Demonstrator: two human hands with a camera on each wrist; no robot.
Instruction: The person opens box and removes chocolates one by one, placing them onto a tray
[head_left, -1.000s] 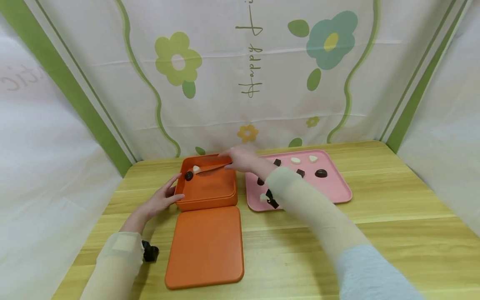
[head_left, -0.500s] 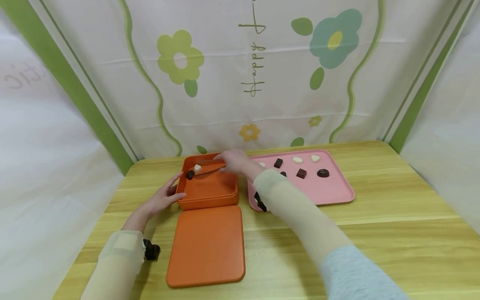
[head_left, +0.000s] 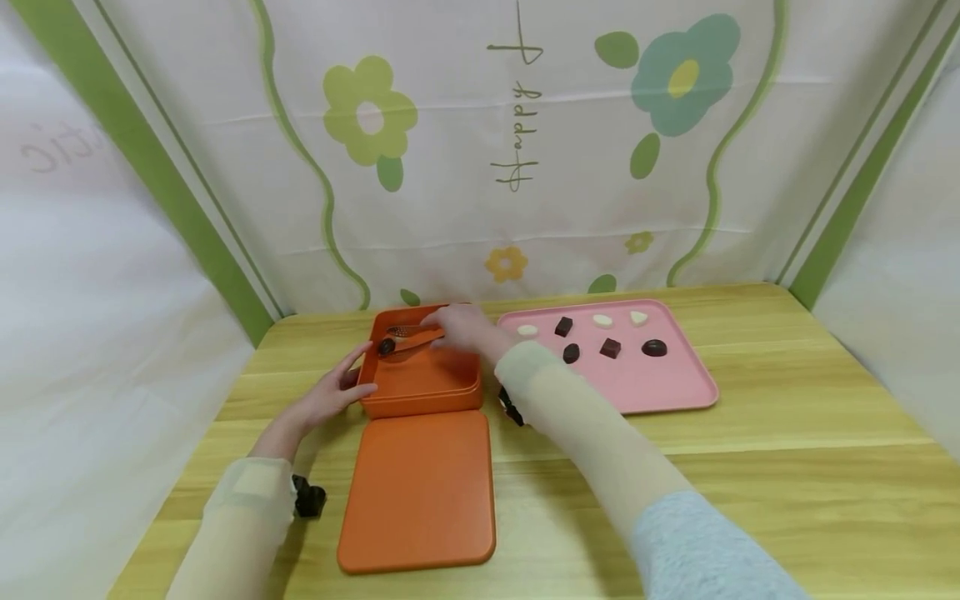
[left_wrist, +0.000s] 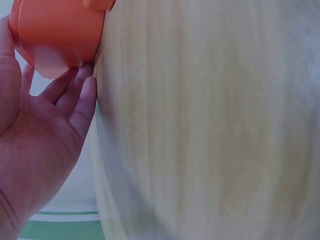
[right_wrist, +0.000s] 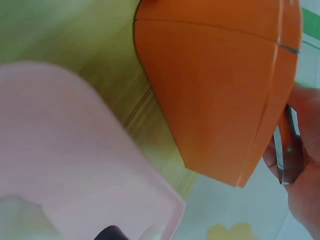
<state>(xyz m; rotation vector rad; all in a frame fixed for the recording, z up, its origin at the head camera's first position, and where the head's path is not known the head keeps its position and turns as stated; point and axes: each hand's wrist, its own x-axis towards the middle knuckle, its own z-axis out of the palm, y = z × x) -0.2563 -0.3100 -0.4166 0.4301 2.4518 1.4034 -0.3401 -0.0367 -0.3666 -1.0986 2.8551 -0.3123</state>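
In the head view, an orange box [head_left: 420, 407] stands without its lid at the left back of the table. My right hand [head_left: 463, 327] holds a pair of metal tongs [head_left: 420, 343] over it, with one slotted end showing. The tongs' tips lie around a small white piece [head_left: 400, 339], mostly hidden, beside a dark chocolate-like piece [head_left: 386, 346]. In the right wrist view, the tongs' back end [right_wrist: 287, 145] sits between thumb and fingers, behind the orange wall. My left hand [head_left: 326, 398] touches the box's left side, fingers extended along the outer wall [left_wrist: 60, 37].
The orange lid [head_left: 417, 492] lies flat in front of the box. A pink tray [head_left: 645, 392] to the right bears several dark and white pieces, partly hidden by my right forearm. A patterned cloth [head_left: 450, 208] hangs behind the table.
My right hand has shifted left and slightly back relative to the box; the tongs' tips have come around the white piece, which showed plainly before. The left hand stays at the box.
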